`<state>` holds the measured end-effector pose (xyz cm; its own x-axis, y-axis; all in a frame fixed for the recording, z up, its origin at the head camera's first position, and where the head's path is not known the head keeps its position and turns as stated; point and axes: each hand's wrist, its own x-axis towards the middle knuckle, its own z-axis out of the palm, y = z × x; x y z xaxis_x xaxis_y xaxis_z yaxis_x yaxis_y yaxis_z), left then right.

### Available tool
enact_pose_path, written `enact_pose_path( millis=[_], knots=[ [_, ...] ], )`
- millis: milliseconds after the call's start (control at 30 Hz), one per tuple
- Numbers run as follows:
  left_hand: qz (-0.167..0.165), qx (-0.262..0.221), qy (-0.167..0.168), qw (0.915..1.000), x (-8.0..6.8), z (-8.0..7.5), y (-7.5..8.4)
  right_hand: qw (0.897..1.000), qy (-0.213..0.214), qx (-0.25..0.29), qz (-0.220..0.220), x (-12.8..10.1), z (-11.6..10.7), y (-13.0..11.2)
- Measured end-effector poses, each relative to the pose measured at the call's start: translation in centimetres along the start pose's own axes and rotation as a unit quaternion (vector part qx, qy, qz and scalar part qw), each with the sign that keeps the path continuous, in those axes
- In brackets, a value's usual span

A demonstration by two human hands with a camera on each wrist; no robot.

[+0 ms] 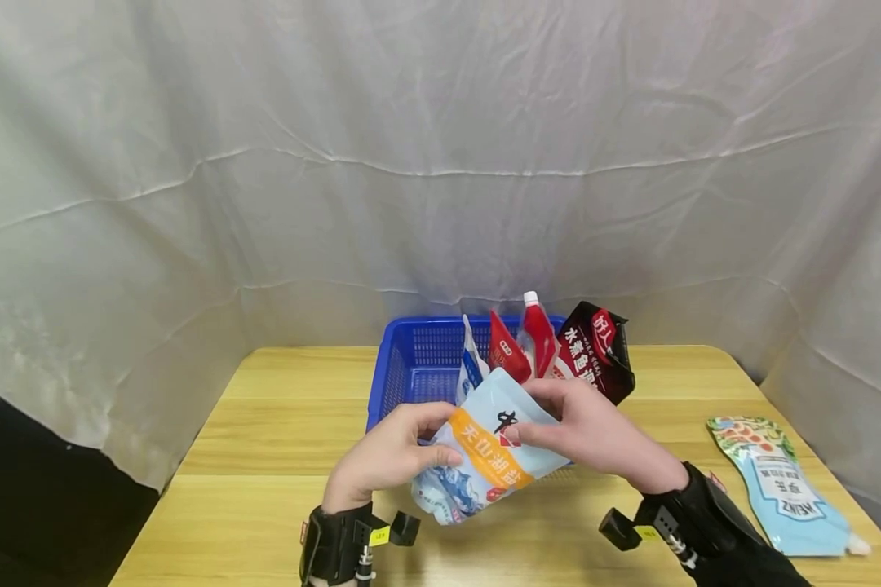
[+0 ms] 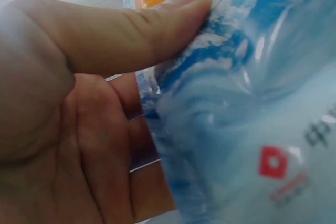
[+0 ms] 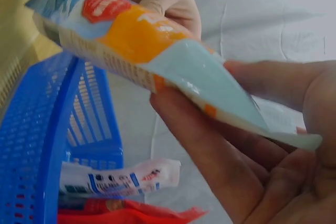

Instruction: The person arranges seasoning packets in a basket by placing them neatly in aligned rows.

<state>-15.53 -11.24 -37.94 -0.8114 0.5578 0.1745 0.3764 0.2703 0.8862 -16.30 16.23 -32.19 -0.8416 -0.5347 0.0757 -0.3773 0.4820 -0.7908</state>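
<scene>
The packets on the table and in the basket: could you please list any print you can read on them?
"天山湖盐": orange band of the light blue salt pouch gripped by left hand and right hand.
"HEINZ": pale blue spouted pouch lying on the table.
"水煮鱼": black packet in the blue plastic basket.
Other print: too small or blurred.

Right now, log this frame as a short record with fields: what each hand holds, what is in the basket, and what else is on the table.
Left hand: grips the lower end of the light blue salt pouch, thumb on its front
Right hand: holds the pouch's upper end
Pouch position: held above the table's front, before the blue basket
Basket contents: white-blue packet, red packets, black packet, standing at its right side
Elsewhere on the table: Heinz pouch, lying flat at the right
</scene>
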Motion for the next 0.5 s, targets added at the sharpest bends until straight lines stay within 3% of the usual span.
enact_pose_path(
  millis=[300, 500],
  knots=[
    [0.006, -0.018, -0.003, 0.9998, -0.4, -0.7, -0.1, 0.999, 0.035, -0.024, -0.031, 0.8, 0.3, -1.2],
    [0.028, -0.075, 0.034, 0.9962, -0.6, -1.2, -0.3, 0.997, 0.047, -0.042, -0.048, 1.9, 0.0, -2.9]
  ],
)
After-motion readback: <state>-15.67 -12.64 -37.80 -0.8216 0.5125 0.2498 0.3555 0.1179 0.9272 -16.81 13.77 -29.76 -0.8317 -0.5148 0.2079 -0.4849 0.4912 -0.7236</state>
